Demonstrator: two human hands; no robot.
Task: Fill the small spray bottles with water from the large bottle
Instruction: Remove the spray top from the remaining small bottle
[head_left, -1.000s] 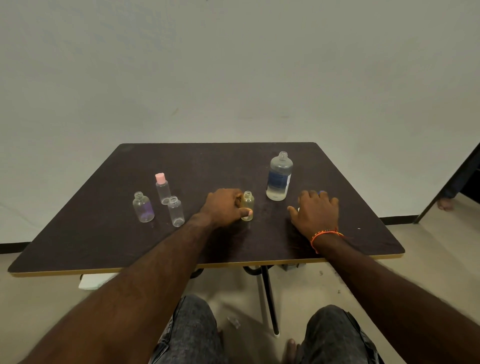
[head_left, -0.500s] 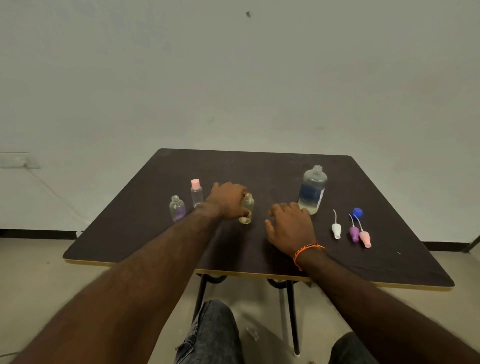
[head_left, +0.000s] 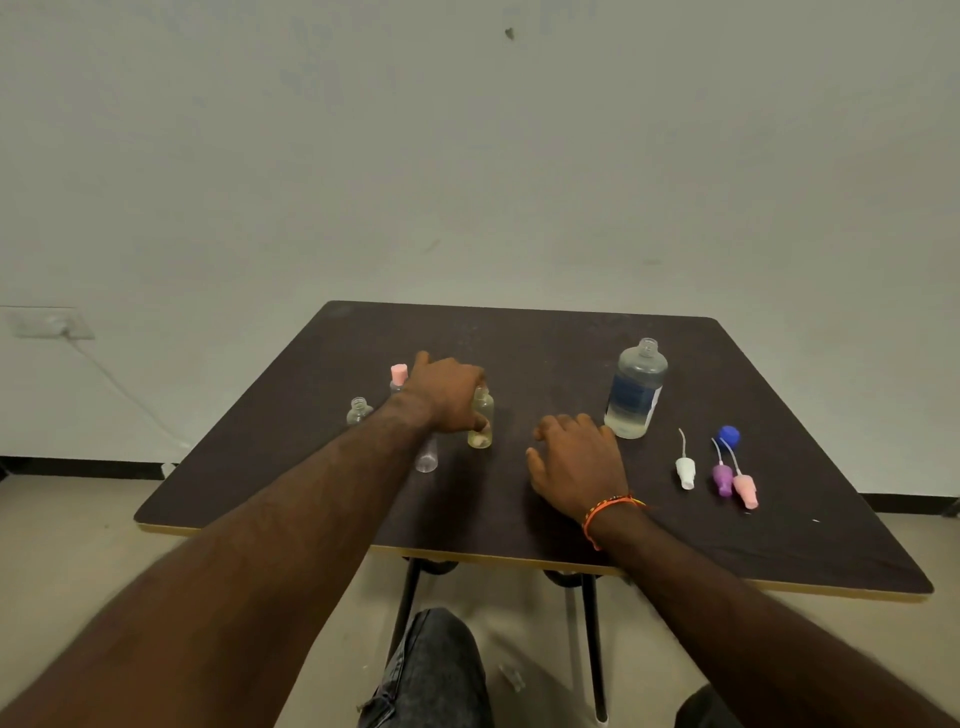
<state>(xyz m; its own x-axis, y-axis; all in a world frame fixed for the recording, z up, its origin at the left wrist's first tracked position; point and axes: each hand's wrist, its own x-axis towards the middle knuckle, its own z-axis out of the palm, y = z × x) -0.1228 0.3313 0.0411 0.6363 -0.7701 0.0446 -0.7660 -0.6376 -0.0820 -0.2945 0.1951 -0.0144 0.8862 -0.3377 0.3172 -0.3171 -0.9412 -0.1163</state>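
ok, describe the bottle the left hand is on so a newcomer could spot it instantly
On the dark table, look near the middle, left of the large bottle. The left hand grips a small yellowish bottle standing upright with no cap. Its yellow tint sets it apart from the clear and pink-capped small bottles further left.

large bottle (head_left: 636, 389) uncapped, upright (part full)

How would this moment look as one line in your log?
left hand: grips yellowish bottle | right hand: resting on table | large bottle: uncapped, untouched
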